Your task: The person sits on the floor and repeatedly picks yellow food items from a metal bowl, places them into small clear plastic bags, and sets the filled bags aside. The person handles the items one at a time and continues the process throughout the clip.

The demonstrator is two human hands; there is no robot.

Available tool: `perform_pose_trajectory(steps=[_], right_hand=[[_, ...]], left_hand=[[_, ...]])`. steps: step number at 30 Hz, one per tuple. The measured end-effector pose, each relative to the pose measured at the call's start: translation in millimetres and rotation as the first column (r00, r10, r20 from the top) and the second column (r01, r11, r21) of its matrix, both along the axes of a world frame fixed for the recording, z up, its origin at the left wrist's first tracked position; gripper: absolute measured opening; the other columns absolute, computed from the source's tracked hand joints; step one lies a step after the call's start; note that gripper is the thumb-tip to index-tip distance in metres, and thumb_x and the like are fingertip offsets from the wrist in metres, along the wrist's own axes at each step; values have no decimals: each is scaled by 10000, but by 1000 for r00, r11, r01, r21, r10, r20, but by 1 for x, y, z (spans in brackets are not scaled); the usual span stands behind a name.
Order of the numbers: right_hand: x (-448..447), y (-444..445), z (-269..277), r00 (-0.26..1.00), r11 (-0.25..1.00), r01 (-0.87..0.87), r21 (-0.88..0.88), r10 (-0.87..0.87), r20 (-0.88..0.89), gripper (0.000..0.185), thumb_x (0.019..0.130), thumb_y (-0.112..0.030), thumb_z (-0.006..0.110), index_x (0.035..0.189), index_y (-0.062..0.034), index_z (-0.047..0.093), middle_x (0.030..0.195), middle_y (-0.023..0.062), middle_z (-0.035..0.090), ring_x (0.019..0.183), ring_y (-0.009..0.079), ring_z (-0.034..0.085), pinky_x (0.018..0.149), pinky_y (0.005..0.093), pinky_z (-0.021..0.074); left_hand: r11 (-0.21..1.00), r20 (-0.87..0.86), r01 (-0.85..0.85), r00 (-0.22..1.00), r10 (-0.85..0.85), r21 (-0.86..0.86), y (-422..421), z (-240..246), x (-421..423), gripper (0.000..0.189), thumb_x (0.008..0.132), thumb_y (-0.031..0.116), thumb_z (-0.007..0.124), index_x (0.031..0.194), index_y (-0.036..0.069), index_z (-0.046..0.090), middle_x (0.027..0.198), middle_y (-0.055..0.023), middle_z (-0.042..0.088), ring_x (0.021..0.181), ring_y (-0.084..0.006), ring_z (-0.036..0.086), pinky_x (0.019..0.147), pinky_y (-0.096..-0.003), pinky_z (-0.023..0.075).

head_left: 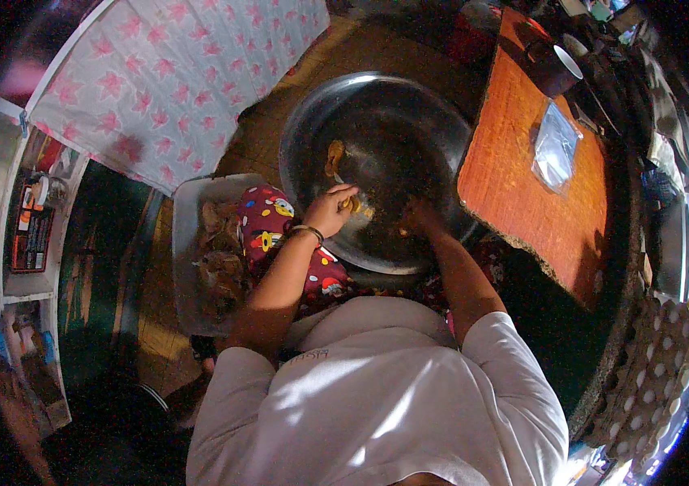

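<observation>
In front of me, a wide metal basin rests at my lap. My left hand, with a bracelet at the wrist, is over the basin's near left part. Its fingers are closed on what looks like a small clear plastic bag with yellow-brown pieces in it. Deep in shadow, my right hand reaches down into the basin; its fingers are hard to make out. A small orange-brown piece shows beside it. Against the basin's left inner side lies a curved yellow-brown object.
At right stands an orange-brown wooden board bearing a clear plastic packet and a dark cup. A translucent bin with brown contents is at my left. Beyond are a leaf-patterned cloth, shelves and egg trays.
</observation>
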State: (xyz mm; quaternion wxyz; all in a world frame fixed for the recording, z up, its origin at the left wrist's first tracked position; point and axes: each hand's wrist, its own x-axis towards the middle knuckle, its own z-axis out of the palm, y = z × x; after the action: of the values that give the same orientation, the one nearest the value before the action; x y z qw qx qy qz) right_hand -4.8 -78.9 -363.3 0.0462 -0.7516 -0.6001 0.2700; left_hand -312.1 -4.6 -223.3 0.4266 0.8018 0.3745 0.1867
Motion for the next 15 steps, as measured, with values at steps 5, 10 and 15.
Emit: perform_pose_trajectory(steps=[5, 10, 15], right_hand=[[21, -9, -29, 986, 1000, -25, -8, 26, 167, 351, 888, -212, 542, 1194, -40, 560, 1250, 219, 508, 1146, 392, 507, 1015, 465, 389], [59, -20, -115, 890, 945, -218, 245, 90, 446, 391, 903, -222, 515, 1257, -57, 537, 1316, 240, 467, 1201, 424, 462, 1047, 478, 359], [34, 4, -99, 957, 975, -142, 173, 90, 277, 418, 888, -232, 539, 1268, -59, 534, 1390, 229, 418, 1240, 385, 438, 1051, 465, 354]], left_hand=[[999, -5, 17, 1000, -17, -41, -3, 11, 8, 551, 752, -34, 578, 1287, 94, 560, 1374, -136, 478, 1191, -282, 531, 985, -330, 456], [993, 61, 16, 998, -9, -117, 1, -4, 9, 549, 759, -29, 580, 1292, 99, 556, 1401, -128, 447, 1132, -296, 571, 983, -331, 463], [1000, 0, -1, 1000, 1, -23, 0, 1, 0, 518, 776, -4, 591, 1285, 90, 560, 1365, -140, 481, 1118, -304, 579, 972, -341, 462]])
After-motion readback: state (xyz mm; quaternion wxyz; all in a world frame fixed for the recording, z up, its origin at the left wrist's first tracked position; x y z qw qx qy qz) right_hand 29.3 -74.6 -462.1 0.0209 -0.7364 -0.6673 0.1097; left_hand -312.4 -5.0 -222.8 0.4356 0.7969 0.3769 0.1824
